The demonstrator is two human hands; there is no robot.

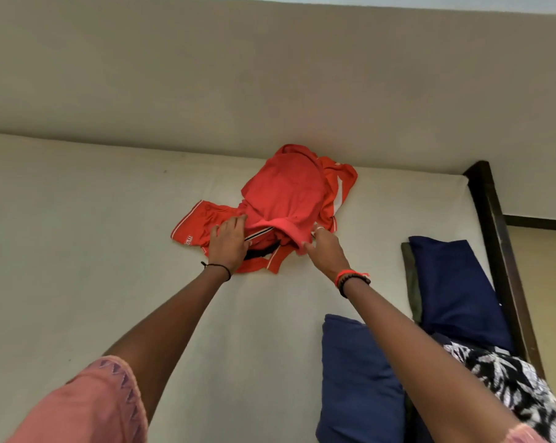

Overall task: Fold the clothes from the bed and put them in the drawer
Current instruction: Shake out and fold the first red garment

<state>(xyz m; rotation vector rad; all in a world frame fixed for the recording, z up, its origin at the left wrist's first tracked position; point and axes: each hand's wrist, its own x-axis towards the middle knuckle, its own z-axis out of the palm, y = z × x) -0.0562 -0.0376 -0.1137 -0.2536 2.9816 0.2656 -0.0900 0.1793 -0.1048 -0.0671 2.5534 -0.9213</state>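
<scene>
Crumpled red fabric heap (286,193) at 12 o'clock.
Pressing with flat left hand (230,244), pinching hem with right hand (326,251); cream mattress (78,251) open toward 9.

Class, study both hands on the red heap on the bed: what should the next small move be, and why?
Probably lift the red top clear with the right hand, while the left hand presses the striped red garment down. The right hand pinches the top's hem, and the two clothes lie crumpled together, so neither can be folded yet.

Red clothes (283,193) on bed (78,251), left hand (230,244) flat atop — right hand (326,251) pinching edge
</scene>
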